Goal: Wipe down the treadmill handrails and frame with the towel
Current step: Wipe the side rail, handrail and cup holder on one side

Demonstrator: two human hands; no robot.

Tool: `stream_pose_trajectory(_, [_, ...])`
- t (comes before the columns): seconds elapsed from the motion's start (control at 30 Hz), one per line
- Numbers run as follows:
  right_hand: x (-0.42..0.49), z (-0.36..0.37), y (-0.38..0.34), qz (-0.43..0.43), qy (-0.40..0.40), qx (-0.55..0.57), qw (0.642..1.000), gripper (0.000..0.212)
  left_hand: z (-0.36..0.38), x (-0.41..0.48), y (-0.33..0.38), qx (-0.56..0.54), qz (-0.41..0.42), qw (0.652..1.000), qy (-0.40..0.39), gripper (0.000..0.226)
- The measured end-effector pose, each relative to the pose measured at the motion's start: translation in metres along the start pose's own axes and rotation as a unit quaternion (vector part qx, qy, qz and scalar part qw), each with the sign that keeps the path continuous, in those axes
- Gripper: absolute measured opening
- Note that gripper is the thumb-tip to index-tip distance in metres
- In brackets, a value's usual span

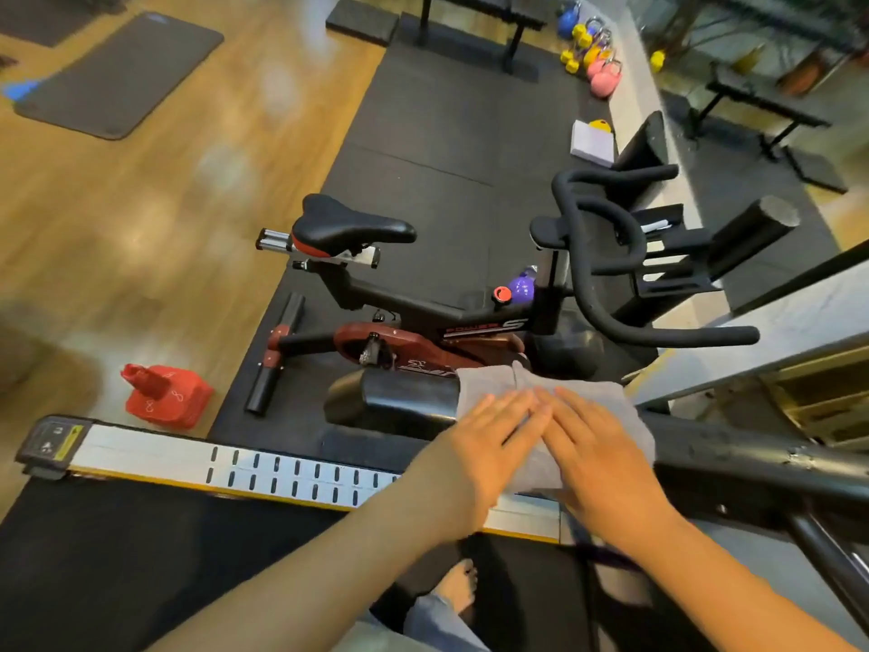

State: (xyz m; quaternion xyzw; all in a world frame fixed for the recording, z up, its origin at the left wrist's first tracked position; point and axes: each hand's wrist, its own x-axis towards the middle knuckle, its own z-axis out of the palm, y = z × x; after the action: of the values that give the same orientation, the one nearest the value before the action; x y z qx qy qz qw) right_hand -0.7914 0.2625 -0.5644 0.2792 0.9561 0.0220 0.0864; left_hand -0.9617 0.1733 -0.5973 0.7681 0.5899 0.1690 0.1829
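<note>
Both hands are laid flat on the grey cloth towel (602,392), left hand (489,444) and right hand (597,463) side by side, fingers straight and fingertips touching, pressing it onto the black padded treadmill handrail (409,397) it's draped over, black-and-red spin bike (423,317) just beyond.

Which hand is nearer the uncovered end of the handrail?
Left. The left hand lies flat on the towel just beside the bare handrail end; the right hand lies on the towel farther from it.
</note>
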Motion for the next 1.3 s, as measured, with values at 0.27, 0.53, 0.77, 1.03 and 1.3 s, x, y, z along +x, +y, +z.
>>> stream_pose_trajectory(0.27, [0.003, -0.044, 0.057, 0.098, -0.176, 0.144, 0.969, 0.096, 0.004, 0.072, 0.023, 0.008, 0.021, 0.999, -0.035, 0.111])
stream_pose_trajectory(0.53, [0.072, -0.030, 0.004, 0.058, -0.249, 0.108, 0.961, 0.106, -0.037, 0.034, -0.029, -0.004, -0.075, 0.992, -0.104, 0.069])
stream_pose_trajectory(0.77, [0.113, -0.020, -0.081, 0.011, -0.110, 0.055, 0.992, 0.086, -0.072, -0.028, -0.055, -0.057, -0.242, 0.967, -0.056, 0.053])
stream_pose_trajectory(1.03, [0.051, -0.007, -0.014, -0.037, -0.041, 0.224, 0.973, 0.073, -0.063, -0.029, -0.029, -0.081, -0.195, 0.977, -0.009, 0.078])
stream_pose_trajectory(1.3, [0.048, -0.044, 0.062, 0.185, -0.264, 0.225, 0.920, 0.070, 0.006, 0.012, 0.032, -0.048, -0.053, 0.991, 0.114, 0.072])
